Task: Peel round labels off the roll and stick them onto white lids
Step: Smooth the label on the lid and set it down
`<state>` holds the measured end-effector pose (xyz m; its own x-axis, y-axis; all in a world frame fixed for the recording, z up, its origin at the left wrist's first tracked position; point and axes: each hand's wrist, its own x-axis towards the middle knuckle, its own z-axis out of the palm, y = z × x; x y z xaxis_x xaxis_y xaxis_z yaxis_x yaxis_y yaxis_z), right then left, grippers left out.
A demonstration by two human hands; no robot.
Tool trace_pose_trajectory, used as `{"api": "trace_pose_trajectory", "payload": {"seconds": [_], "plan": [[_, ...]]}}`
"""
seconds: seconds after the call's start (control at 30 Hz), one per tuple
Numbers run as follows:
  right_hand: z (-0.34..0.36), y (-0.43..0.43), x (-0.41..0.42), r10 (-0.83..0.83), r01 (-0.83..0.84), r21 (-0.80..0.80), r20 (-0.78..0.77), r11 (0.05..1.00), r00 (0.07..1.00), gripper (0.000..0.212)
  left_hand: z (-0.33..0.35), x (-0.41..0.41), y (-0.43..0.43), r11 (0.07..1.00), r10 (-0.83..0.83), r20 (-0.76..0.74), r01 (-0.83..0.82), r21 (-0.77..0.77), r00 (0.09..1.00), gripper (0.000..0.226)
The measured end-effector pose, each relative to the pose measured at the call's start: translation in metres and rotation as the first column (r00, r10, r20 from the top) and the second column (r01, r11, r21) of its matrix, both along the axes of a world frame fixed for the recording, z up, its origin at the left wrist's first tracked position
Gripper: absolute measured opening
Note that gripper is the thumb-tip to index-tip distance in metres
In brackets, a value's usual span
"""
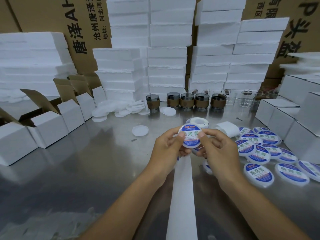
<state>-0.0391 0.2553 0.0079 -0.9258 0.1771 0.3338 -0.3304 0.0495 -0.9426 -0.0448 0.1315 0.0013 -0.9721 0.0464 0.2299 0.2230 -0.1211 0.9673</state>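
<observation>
A white lid with a blue, white and green round label [190,136] is held upright above the steel table between both hands. My left hand [168,146] grips its left edge, thumb pressed on the label. My right hand [214,146] grips the right edge, thumb also on the label. A long white strip of backing paper [182,196] runs from under my hands toward me. The label roll [197,122] lies just behind the held lid. Several labelled lids [259,149] lie in a pile at the right. A bare white lid [140,130] lies left of the roll.
More bare lids [119,108] are heaped at the back left. Open white cartons [50,122] line the left side, closed white boxes [284,118] the right. Dark jars [187,100] and clear glasses [247,98] stand before tall foam-block stacks [166,54].
</observation>
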Motion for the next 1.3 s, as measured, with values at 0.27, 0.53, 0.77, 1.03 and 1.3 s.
{"api": "trace_pose_trajectory", "payload": {"seconds": [0.27, 0.53, 0.77, 1.03, 1.3], "plan": [[-0.002, -0.004, 0.003, 0.109, -0.087, 0.229, -0.086, 0.970, 0.990, 0.042, -0.001, -0.003, -0.005, 0.996, 0.085, 0.035, -0.085, -0.002, 0.996, 0.017], [-0.011, 0.040, -0.023, -0.296, 0.296, 0.297, -0.044, 0.908, 0.954, 0.045, -0.001, -0.014, -0.018, 0.974, 0.209, 0.107, -0.216, 0.068, 0.972, 0.010], [-0.020, 0.064, -0.026, -0.546, 0.460, 0.595, -0.042, 0.659, 0.837, 0.045, -0.016, -0.044, -0.056, 0.793, 0.541, -0.104, -0.547, -0.268, 0.835, 0.013], [-0.015, 0.058, -0.018, -0.592, 0.464, 0.757, -0.128, 0.460, 0.796, 0.027, -0.030, -0.053, -0.078, 0.565, 0.602, -0.212, -0.599, -0.568, 0.769, 0.027], [-0.008, 0.041, -0.010, -0.408, 0.430, 0.782, -0.248, 0.452, 0.879, 0.021, -0.023, -0.063, -0.088, 0.298, 0.539, -0.211, -0.418, -0.858, 0.816, 0.027]]}}
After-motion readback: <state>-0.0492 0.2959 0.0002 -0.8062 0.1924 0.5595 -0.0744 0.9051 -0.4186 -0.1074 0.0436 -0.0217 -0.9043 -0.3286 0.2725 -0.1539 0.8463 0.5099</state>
